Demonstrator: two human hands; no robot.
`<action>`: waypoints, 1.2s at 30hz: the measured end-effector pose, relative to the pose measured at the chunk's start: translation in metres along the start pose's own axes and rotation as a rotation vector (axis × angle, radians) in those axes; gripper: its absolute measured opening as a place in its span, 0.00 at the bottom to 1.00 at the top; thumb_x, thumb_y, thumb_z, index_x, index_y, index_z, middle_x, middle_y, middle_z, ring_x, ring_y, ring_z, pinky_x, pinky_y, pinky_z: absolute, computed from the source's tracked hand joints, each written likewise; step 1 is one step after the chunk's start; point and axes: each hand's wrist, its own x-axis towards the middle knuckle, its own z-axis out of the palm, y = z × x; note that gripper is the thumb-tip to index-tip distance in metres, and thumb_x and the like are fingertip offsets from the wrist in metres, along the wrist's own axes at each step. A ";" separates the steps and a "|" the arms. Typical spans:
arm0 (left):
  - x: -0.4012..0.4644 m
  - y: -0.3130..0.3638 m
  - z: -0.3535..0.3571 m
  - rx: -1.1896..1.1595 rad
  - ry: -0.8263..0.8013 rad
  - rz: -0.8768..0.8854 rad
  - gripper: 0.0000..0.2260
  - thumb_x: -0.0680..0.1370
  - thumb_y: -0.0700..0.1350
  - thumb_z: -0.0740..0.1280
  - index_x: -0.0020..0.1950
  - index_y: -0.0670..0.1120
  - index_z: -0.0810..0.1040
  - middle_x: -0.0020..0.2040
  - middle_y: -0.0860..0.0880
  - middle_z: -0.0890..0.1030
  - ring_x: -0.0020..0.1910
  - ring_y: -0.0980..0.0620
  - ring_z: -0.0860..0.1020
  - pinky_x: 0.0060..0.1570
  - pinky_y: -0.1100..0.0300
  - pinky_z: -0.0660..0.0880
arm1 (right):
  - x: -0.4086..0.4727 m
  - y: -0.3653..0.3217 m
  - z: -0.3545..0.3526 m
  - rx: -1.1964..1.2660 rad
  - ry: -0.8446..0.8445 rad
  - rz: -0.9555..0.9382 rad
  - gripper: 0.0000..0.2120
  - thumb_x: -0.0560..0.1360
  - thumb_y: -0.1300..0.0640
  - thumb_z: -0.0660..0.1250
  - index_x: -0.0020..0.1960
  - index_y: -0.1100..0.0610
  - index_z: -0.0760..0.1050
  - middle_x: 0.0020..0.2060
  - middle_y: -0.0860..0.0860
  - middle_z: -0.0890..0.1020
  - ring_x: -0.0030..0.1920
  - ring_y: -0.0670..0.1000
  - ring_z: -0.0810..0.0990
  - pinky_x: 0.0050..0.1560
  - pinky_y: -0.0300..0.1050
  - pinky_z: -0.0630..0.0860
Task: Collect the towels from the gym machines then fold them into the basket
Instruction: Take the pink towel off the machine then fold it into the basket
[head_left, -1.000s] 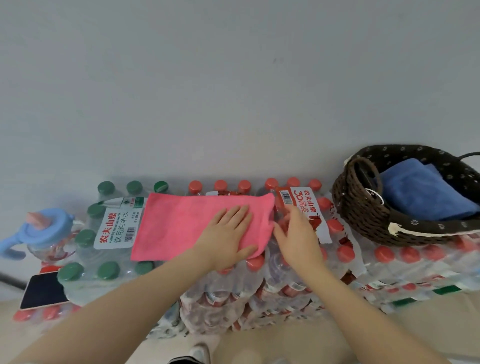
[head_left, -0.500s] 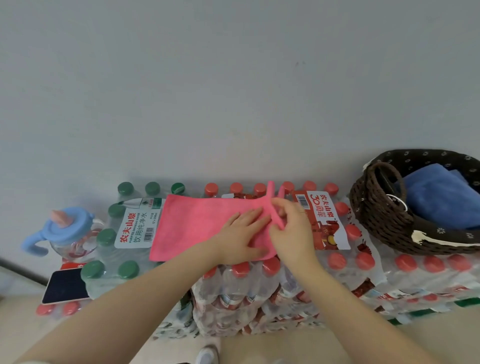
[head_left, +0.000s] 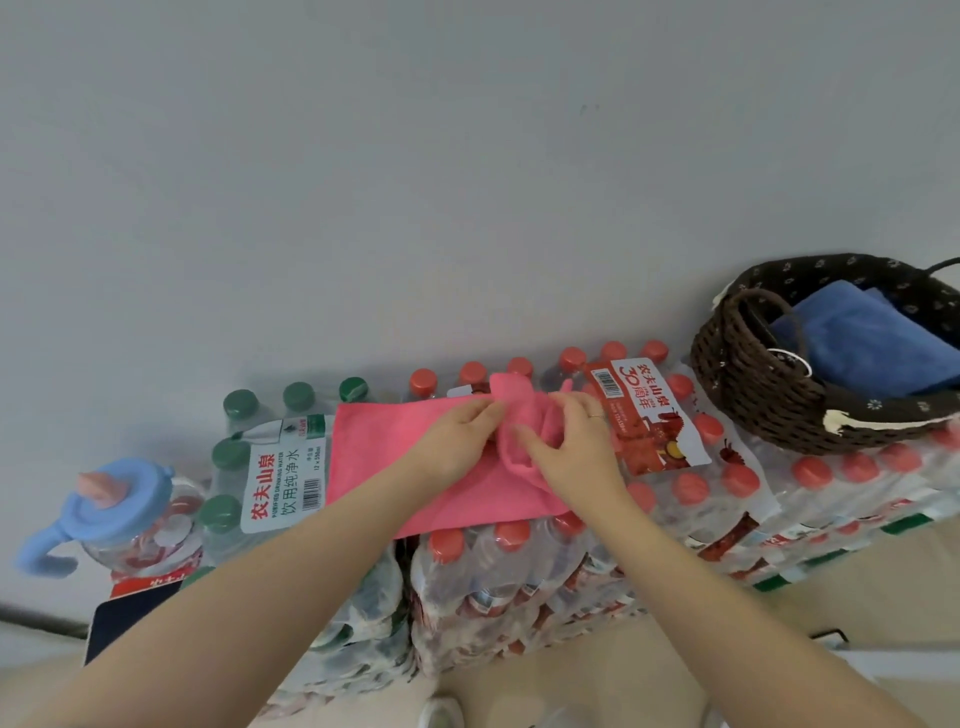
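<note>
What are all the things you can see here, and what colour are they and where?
Pink towel: one, pink, spread on top of the water packs, its right end bunched up.
Blue towel: one, blue, folded inside the basket.
Basket: one, dark brown woven, far right on the water packs.
Red-capped water packs: several, clear with red caps, middle and right.
Green-capped water pack: one seen, green caps, left of the red ones.
Sippy cup: one, blue lid and handle, pink spout, far left.
Phone: one, dark screen, lower left.
Wall: grey, behind everything.
Left hand: on the pink towel.
Right hand: gripping the bunched end; a ring shows.
</note>
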 end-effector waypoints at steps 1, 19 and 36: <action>0.000 0.001 0.000 0.025 -0.009 0.015 0.10 0.81 0.47 0.56 0.50 0.49 0.76 0.41 0.53 0.77 0.42 0.57 0.73 0.52 0.62 0.70 | 0.000 -0.002 0.000 0.016 0.025 0.066 0.27 0.72 0.58 0.69 0.67 0.61 0.65 0.65 0.58 0.65 0.65 0.56 0.67 0.63 0.41 0.62; 0.012 0.016 0.006 -0.162 0.127 -0.198 0.07 0.77 0.41 0.57 0.44 0.44 0.75 0.38 0.46 0.76 0.41 0.48 0.73 0.40 0.58 0.69 | -0.023 -0.022 -0.011 -0.103 -0.183 -0.190 0.31 0.71 0.68 0.58 0.73 0.59 0.58 0.70 0.54 0.63 0.70 0.53 0.61 0.68 0.41 0.61; -0.002 -0.002 -0.059 0.660 0.190 -0.052 0.09 0.74 0.43 0.64 0.50 0.39 0.74 0.40 0.42 0.81 0.42 0.46 0.79 0.42 0.58 0.74 | -0.006 -0.037 0.031 -0.614 -0.469 -0.418 0.33 0.75 0.54 0.55 0.76 0.52 0.43 0.77 0.51 0.46 0.76 0.51 0.47 0.74 0.48 0.46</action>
